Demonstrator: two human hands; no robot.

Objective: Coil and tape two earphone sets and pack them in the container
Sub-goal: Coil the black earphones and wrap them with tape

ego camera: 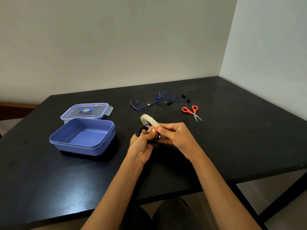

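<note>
On the desk [232, 130], the box [83, 138] sits left with its lid [86, 111] just behind it, touching. The hands, left [142, 143] and right [176, 138], meet at centre, right of the box, with the tape [148, 121] between them. Behind them lie the earphones [157, 100]; the scissors [192, 112] lie right of those, near.
</note>
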